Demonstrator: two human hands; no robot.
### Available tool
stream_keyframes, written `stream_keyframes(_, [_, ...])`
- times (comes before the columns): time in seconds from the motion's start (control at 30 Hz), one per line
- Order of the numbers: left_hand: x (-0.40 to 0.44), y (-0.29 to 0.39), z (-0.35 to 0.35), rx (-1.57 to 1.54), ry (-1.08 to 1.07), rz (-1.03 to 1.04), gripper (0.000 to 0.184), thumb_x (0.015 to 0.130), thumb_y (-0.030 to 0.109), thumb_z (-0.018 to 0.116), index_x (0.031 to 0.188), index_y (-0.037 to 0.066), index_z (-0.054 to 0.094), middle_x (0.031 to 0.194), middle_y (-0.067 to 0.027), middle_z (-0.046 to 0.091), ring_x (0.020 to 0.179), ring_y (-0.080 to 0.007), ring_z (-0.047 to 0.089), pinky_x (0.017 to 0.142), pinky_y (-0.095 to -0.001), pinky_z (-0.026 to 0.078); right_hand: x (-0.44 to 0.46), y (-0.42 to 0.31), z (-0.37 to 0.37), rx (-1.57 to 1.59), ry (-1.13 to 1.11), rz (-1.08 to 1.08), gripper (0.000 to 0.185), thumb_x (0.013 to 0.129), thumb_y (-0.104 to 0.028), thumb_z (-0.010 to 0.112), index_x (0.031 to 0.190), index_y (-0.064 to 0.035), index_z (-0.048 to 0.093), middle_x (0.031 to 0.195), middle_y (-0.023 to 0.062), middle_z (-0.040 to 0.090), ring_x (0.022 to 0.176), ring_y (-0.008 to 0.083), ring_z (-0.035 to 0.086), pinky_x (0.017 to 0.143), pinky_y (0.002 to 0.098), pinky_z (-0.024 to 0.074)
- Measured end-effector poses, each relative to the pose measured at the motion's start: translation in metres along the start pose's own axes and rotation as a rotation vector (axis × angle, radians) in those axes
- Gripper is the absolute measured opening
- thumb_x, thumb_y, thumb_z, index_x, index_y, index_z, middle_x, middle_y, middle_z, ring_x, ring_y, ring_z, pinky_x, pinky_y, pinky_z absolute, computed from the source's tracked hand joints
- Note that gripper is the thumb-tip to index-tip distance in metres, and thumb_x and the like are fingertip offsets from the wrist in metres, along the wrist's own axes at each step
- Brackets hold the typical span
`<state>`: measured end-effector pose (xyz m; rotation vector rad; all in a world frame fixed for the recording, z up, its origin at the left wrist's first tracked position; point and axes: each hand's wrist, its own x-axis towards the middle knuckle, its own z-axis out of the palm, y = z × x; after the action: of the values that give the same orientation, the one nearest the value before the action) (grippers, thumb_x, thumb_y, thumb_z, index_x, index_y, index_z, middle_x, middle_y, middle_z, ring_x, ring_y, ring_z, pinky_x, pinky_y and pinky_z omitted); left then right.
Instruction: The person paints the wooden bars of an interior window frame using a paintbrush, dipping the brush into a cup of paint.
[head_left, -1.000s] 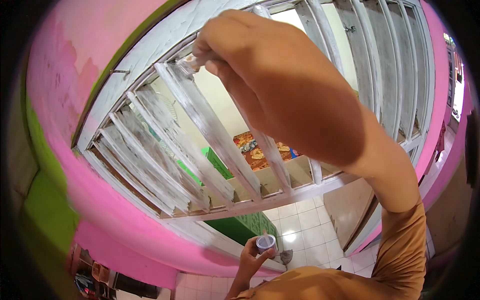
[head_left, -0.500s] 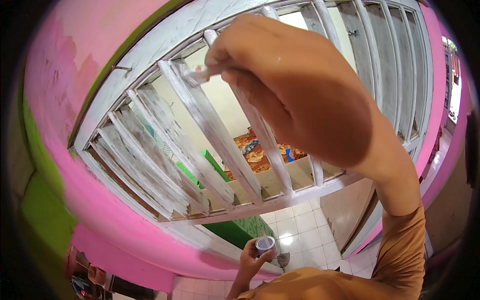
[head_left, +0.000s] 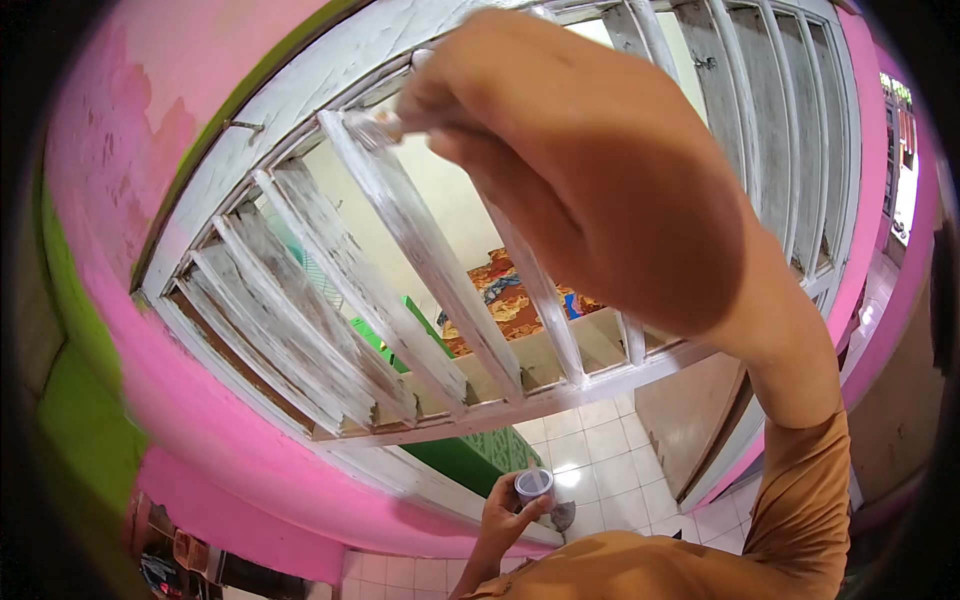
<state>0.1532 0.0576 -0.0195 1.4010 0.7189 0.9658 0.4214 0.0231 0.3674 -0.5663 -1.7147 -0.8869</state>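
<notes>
My right hand is raised high, its fingers closed around a small paintbrush, blurred at the tip. White-wet bristles touch the upper end of a wooden slat in a white-painted louvre panel. The slat has streaky white paint with grey wood showing through. Low down, my left hand grips a small paint can. A light stick or handle rises from the can; its lower end is hidden.
More slats stand on both sides, several patchy. A nail juts from the frame near the pink wall. Behind the slats are a patterned orange cloth and a green object. White tiled floor lies below.
My right hand and the paintbrush have shifted slightly left and up, towards the slat's top end. My left hand still holds the can, almost unmoved.
</notes>
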Motion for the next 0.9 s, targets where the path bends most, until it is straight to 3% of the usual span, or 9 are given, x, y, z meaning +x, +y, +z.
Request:
stream_keyframes(0.13, [0.001, -0.005, -0.001, -0.017, 0.008, -0.015, 0.056, 0.087, 0.011, 0.080, 0.130, -0.004, 0.047, 0.120, -0.0131, 0.063, 0.110, -0.0192, 0.063, 0.094, -0.0329, 0.053, -0.017, -0.025, -0.008, 0.152, -0.208, 0.350, 0.019, 0.090, 0.002, 0.064, 0.108, -0.0025, 0.064, 0.087, 0.0137, 0.060, 0.074, 0.0325, 0.060, 0.068, 0.0382, 0.0493])
stream_keyframes(0.23, [0.000, -0.006, -0.001, -0.055, -0.021, -0.050, 0.058, 0.087, 0.012, 0.081, 0.130, -0.005, 0.047, 0.119, -0.0126, 0.063, 0.112, -0.0193, 0.062, 0.099, -0.0340, 0.051, -0.018, -0.030, -0.004, -0.030, -0.230, 0.295, 0.018, 0.091, 0.004, 0.063, 0.108, -0.0026, 0.064, 0.088, 0.0131, 0.058, 0.072, 0.0296, 0.060, 0.065, 0.0364, 0.0492])
stream_keyframes(0.47, [-0.001, -0.010, -0.001, -0.065, -0.009, -0.052, 0.056, 0.085, 0.015, 0.084, 0.128, -0.002, 0.051, 0.118, -0.0096, 0.063, 0.110, -0.0174, 0.062, 0.095, -0.0323, 0.051, -0.007, -0.024, 0.006, -0.083, -0.095, 0.140, 0.022, 0.089, 0.008, 0.064, 0.110, -0.0003, 0.065, 0.091, 0.0117, 0.060, 0.074, 0.0231, 0.062, 0.064, 0.0314, 0.0509])
stream_keyframes(0.57, [-0.001, -0.018, -0.005, -0.063, -0.007, -0.031, 0.057, 0.084, 0.016, 0.084, 0.127, -0.001, 0.051, 0.116, -0.0094, 0.064, 0.108, -0.0170, 0.063, 0.094, -0.0316, 0.052, -0.013, -0.037, -0.003, -0.084, -0.193, 0.086, 0.026, 0.084, 0.010, 0.067, 0.108, -0.0003, 0.066, 0.091, 0.0117, 0.063, 0.076, 0.0220, 0.064, 0.063, 0.0327, 0.0517])
stream_keyframes(0.63, [-0.001, -0.023, -0.007, -0.059, -0.003, -0.011, 0.060, 0.083, 0.019, 0.086, 0.127, -0.002, 0.051, 0.116, -0.0093, 0.064, 0.108, -0.0162, 0.063, 0.092, -0.0301, 0.053, -0.020, -0.058, -0.008, -0.097, -0.408, 0.232, 0.029, 0.081, 0.010, 0.069, 0.107, -0.0019, 0.067, 0.090, 0.0120, 0.064, 0.077, 0.0227, 0.065, 0.063, 0.0337, 0.0524])
stream_keyframes(0.7, [-0.003, -0.028, -0.011, -0.052, -0.014, -0.043, 0.052, 0.086, 0.006, 0.079, 0.129, -0.002, 0.049, 0.119, -0.0108, 0.062, 0.113, -0.0188, 0.061, 0.100, -0.0361, 0.049, -0.031, -0.073, -0.009, -0.106, -0.485, 0.256, 0.030, 0.080, 0.010, 0.070, 0.107, -0.0024, 0.068, 0.090, 0.0115, 0.064, 0.077, 0.0226, 0.065, 0.063, 0.0341, 0.0526])
stream_keyframes(0.73, [-0.003, -0.028, -0.012, -0.070, -0.031, -0.040, 0.053, 0.086, 0.006, 0.080, 0.129, -0.002, 0.049, 0.119, -0.0104, 0.062, 0.113, -0.0186, 0.061, 0.100, -0.0358, 0.049, -0.036, -0.076, -0.008, -0.110, -0.538, 0.295, 0.031, 0.079, 0.010, 0.072, 0.106, -0.0030, 0.068, 0.090, 0.0110, 0.064, 0.076, 0.0226, 0.065, 0.063, 0.0345, 0.0529])
stream_keyframes(0.83, [-0.003, -0.025, -0.015, -0.045, -0.040, -0.054, 0.055, 0.085, 0.007, 0.081, 0.129, -0.002, 0.049, 0.119, -0.0100, 0.062, 0.112, -0.0184, 0.061, 0.100, -0.0352, 0.049, -0.045, -0.073, -0.011, -0.046, -0.602, 0.259, 0.032, 0.083, 0.004, 0.070, 0.113, -0.0012, 0.062, 0.092, 0.0121, 0.060, 0.077, 0.0289, 0.065, 0.061, 0.0368, 0.0528])
stream_keyframes(0.9, [-0.003, -0.028, -0.015, -0.062, -0.031, -0.057, 0.057, 0.084, 0.008, 0.082, 0.129, -0.001, 0.049, 0.119, -0.0092, 0.062, 0.111, -0.0179, 0.061, 0.099, -0.0344, 0.049, -0.042, -0.070, -0.008, -0.089, -0.515, 0.243, 0.032, 0.083, 0.006, 0.071, 0.113, -0.0010, 0.063, 0.094, 0.0124, 0.061, 0.077, 0.0271, 0.065, 0.062, 0.0354, 0.0534])
